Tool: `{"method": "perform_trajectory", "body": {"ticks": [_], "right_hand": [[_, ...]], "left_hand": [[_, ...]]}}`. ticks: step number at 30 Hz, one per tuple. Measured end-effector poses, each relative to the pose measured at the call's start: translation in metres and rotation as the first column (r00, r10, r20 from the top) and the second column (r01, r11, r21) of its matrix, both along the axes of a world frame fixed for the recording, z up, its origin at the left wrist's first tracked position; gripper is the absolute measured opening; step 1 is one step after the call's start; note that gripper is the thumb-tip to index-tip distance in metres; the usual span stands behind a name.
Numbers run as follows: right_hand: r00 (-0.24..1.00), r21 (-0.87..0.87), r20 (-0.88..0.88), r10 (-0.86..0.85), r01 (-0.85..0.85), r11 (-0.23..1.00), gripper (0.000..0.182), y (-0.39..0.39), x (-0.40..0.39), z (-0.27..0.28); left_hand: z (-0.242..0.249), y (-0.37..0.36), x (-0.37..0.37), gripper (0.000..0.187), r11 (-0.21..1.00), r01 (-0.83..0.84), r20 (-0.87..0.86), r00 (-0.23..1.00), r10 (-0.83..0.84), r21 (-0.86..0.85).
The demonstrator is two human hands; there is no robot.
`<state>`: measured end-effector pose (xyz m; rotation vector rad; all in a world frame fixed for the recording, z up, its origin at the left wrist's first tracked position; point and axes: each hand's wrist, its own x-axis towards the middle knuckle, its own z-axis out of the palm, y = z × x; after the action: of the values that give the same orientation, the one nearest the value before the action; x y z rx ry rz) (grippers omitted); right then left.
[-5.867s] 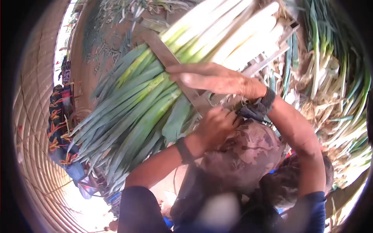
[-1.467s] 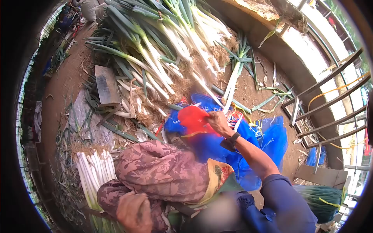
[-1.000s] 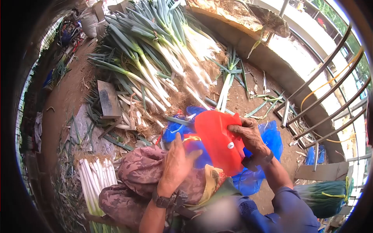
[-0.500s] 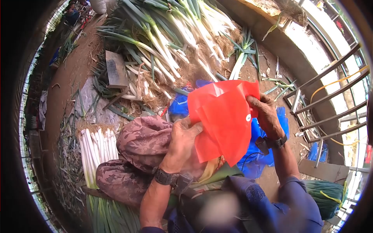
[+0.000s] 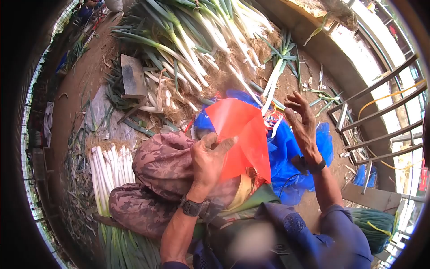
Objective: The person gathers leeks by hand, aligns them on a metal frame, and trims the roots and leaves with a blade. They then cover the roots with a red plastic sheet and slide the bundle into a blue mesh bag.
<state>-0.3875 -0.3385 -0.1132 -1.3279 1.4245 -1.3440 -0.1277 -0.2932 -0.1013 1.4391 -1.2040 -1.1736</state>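
Observation:
A smooth red sheet point(image 5: 244, 139) hangs over my lap, its left side held by my left hand point(image 5: 209, 157), whose thumb lies across it. My right hand point(image 5: 303, 121) is raised to the right of the sheet, apart from it, with its fingers spread and nothing in them. Below and beside that hand lies crumpled blue plastic point(image 5: 291, 161). My knees, in camouflage trousers point(image 5: 163, 157), are left of the sheet. Some red-and-white printed material point(image 5: 273, 119) shows between the sheet and my right hand.
A large heap of leeks point(image 5: 192, 45) with roots lies ahead. Trimmed leeks point(image 5: 112, 170) are lined up at my left. A flat board point(image 5: 133, 76) stands beside the heap. Metal bars point(image 5: 385, 116) rise on the right, near a tied green bundle point(image 5: 371, 226).
My right hand has let go of the red sheet and opened. The sheet has shifted left and down, and more blue plastic and the printed material show.

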Motion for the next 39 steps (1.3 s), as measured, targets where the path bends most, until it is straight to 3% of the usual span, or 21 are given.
{"method": "perform_trajectory", "body": {"ticks": [1,3,5,7,9,10,11,12,14,15,17,18,20,24,26,27,30,33,35,36,39], "right_hand": [[0.995,-0.115,-0.101,0.02,-0.031,0.993,0.032,0.01,0.008,0.018],[0.867,-0.043,-0.048,0.495,-0.497,0.867,0.029,0.03,0.015,0.031],[0.677,0.163,0.093,0.73,-0.734,0.66,0.031,0.034,0.03,0.035],[0.658,0.197,0.164,0.735,-0.752,0.629,0.044,0.034,0.036,0.002],[0.662,0.314,0.542,0.517,-0.73,0.606,0.062,0.032,0.03,-0.024],[0.677,0.408,0.606,0.418,-0.715,0.568,0.077,0.028,0.026,-0.027],[0.61,0.43,0.744,0.273,-0.75,0.503,0.083,0.027,0.019,-0.034],[0.561,0.402,0.792,0.24,-0.776,0.486,0.087,0.021,0.008,-0.041],[0.567,0.405,0.773,0.285,-0.787,0.466,0.097,0.016,-0.02,-0.062],[0.454,0.362,0.879,0.144,-0.833,0.419,0.095,0.014,-0.027,-0.064],[0.472,0.352,0.845,0.251,-0.845,0.402,0.087,0.018,-0.035,-0.062],[0.474,0.356,0.845,0.247,-0.844,0.401,0.087,0.019,-0.046,-0.076],[0.66,0.484,0.326,0.677,-0.731,0.481,0.069,0.019,-0.07,-0.114],[0.625,0.443,0.438,0.646,-0.776,0.449,0.052,0.011,-0.055,-0.056],[0.636,0.525,0.751,0.179,-0.739,0.423,0.042,0.015,-0.047,-0.047],[0.636,0.525,0.751,0.178,-0.739,0.423,0.042,0.015,-0.049,-0.05],[0.702,0.602,0.673,0.234,-0.703,0.379,0.041,0.012,-0.054,-0.053],[0.824,0.699,0.462,0.329,-0.566,0.436,0.03,0.01,-0.043,-0.027],[0.861,0.721,0.168,0.48,-0.439,0.536,0.03,0.008,-0.032,-0.006],[0.863,0.718,0.167,0.477,-0.437,0.541,0.03,0.009,-0.026,0.003],[0.87,0.571,0.207,0.447,-0.479,0.667,0.033,0.016,-0.007,0.027]], "left_hand": [[-0.003,0.0,-0.001,0.043,0.999,-0.027,-0.031,0.999,0.026,-0.037],[-0.001,0.0,-0.003,0.039,0.999,-0.032,-0.026,0.999,0.032,0.005],[0.006,0.001,-0.006,0.035,0.999,-0.041,-0.024,0.999,0.042,0.036],[0.015,0.01,-0.012,0.022,0.997,0.014,0.066,0.998,-0.009,-0.074],[0.016,0.023,-0.018,0.007,0.994,0.074,0.11,0.992,-0.065,-0.078],[0.017,0.027,-0.021,0.002,0.932,0.278,0.312,0.929,-0.199,-0.233],[0.016,0.032,-0.026,0.009,0.805,0.491,0.514,0.811,-0.281,-0.334],[0.014,0.04,-0.035,0.009,0.81,0.486,0.501,0.817,-0.287,-0.328],[0.004,0.06,-0.06,0.022,0.654,0.72,0.656,0.612,-0.442,-0.233],[0.002,0.066,-0.067,0.022,0.655,0.718,0.643,0.62,-0.45,-0.233],[-0.003,0.077,-0.075,0.021,0.55,0.832,0.742,0.411,-0.529,-0.068],[-0.007,0.082,-0.076,0.021,0.551,0.832,0.739,0.413,-0.533,-0.068],[-0.015,0.092,-0.077,0.012,0.508,0.853,0.737,0.418,-0.531,-0.119],[-0.019,0.095,-0.074,0.007,0.54,0.801,0.695,0.542,-0.473,-0.257],[-0.018,0.095,-0.074,0.006,0.54,0.797,0.703,0.547,-0.455,-0.27],[-0.018,0.095,-0.075,0.006,0.54,0.797,0.703,0.546,-0.456,-0.269],[-0.015,0.094,-0.078,0.006,0.521,0.832,0.715,0.482,-0.506,-0.193],[-0.009,0.089,-0.08,0.009,0.505,0.863,0.7,0.364,-0.614,-0.005],[-0.001,0.082,-0.073,0.019,0.551,0.83,0.562,0.496,-0.662,-0.083],[0.01,0.075,-0.067,0.019,0.547,0.833,0.565,0.493,-0.662,-0.086],[0.039,0.045,-0.042,0.031,0.73,0.682,0.514,0.643,-0.568,-0.046]]}}
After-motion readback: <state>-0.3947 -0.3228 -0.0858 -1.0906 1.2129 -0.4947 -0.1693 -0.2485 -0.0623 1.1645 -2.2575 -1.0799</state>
